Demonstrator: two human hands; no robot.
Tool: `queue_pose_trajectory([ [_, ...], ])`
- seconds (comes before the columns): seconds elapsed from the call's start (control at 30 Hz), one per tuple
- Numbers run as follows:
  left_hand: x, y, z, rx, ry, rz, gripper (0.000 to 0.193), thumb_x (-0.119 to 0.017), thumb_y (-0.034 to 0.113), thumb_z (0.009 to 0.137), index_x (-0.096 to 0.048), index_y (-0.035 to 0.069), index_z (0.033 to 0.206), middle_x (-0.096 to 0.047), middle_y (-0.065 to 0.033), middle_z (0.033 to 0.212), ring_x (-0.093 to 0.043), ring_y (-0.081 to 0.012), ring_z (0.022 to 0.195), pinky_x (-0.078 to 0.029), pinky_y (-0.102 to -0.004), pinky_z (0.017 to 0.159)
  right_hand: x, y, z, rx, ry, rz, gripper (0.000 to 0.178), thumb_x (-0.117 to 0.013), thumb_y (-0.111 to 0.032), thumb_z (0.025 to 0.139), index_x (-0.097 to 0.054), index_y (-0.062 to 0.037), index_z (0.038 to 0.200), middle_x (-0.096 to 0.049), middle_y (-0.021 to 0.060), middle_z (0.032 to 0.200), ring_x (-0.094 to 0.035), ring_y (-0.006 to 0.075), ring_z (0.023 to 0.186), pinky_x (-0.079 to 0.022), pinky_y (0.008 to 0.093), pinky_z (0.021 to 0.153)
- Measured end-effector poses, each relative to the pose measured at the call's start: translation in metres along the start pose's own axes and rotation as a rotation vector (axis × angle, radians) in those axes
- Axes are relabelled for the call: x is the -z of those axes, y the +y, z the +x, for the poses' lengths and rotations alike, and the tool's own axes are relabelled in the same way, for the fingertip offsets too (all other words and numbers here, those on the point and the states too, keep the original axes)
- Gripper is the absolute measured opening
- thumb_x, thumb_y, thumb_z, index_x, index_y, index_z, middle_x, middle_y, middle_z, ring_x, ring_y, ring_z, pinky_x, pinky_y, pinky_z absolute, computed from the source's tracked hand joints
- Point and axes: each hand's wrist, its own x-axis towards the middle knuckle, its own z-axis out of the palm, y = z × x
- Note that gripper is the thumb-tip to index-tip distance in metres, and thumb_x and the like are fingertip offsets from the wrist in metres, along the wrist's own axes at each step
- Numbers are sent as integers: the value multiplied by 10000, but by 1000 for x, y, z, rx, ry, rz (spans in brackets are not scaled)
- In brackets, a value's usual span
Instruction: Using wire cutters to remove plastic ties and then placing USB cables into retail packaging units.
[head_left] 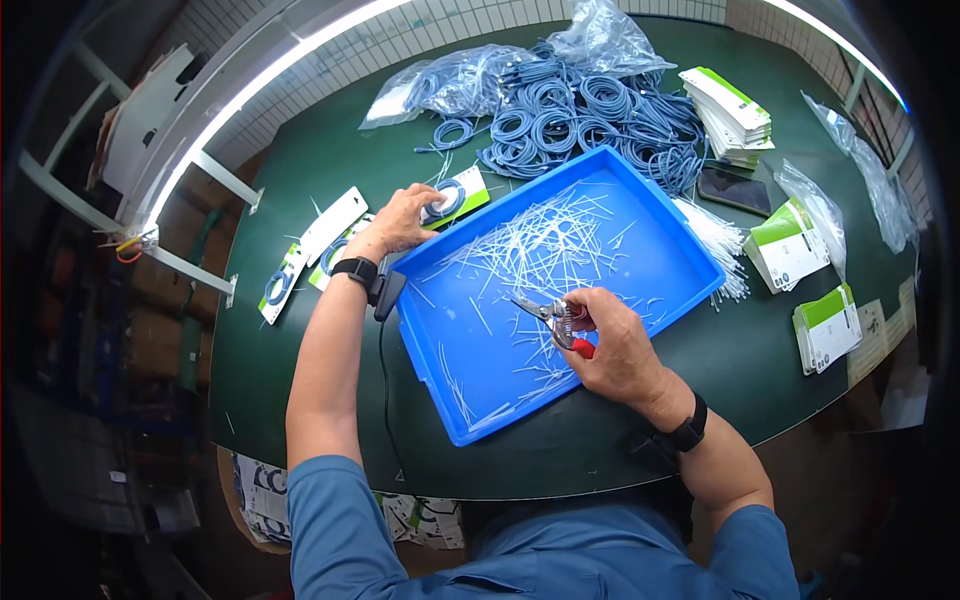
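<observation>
My left hand (pixel 398 222) is closed at the left end of a green-and-white card with a coiled blue cable (pixel 459 196), beyond the tray's far left edge. Its fingertips and thumb are on the card's end. In my right hand (pixel 622 350) is a pair of pruning shears (pixel 548 316) with red handles, the fingers wrapped round them. The shears' blades point left, over the blue tray (pixel 460 432). Many thin white plastic strips, like cut cable-tie ends (pixel 545 238), lie in that tray.
Blue coiled cables (pixel 552 128) and clear plastic bags (pixel 610 40) are heaped at the back. White cable ties (pixel 716 245) lie right of the tray, near a phone (pixel 735 190). Card stacks (pixel 790 248) stand at the right. More carded cables (pixel 283 284) lie at the left.
</observation>
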Motion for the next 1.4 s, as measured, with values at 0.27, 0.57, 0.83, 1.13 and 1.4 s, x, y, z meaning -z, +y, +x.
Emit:
queue_pose_trajectory([
  [0.27,12,4,-6,117,150,145,292,-754,265,829,-643,27,958,-650,-184,1028,-616,-368,1068,-515,-440,907,-2,-4,1,4,-10,-6,473,-792,37,772,-577,-3,1191,-653,155,1010,-722,276,914,-611,357,831],
  [0.57,69,47,-48,290,320,60,251,-711,232,884,-644,-2,945,-681,-179,922,-667,-322,823,-540,-421,744,-1,0,-1,20,-3,8,479,-797,30,773,-578,-5,1197,-652,156,1014,-722,277,914,-610,354,824],
  [0.83,78,91,-95,442,807,-916,261,-583,169,1013,-612,-52,1149,-727,-149,1075,-727,-204,870,-593,-356,728,9,-9,1,61,-5,35,646,-839,-72,806,-544,19,1374,-648,165,997,-705,288,878,-582,357,807],
  [1.13,39,206,-120,443,826,-1640,371,-456,119,1063,-512,-60,1383,-682,-177,1222,-697,-203,1063,-549,-332,958,21,-43,1,-113,-125,-158,785,-838,-139,819,-481,34,1496,-648,198,1033,-654,342,926,-534,421,858],
  [1.4,16,215,-124,340,749,-1441,367,-467,94,1050,-526,-68,1374,-676,-163,1249,-675,-167,1077,-536,-312,955,15,-36,1,66,-101,-173,773,-877,-148,784,-539,29,1456,-664,201,1090,-657,348,962,-543,424,865],
])
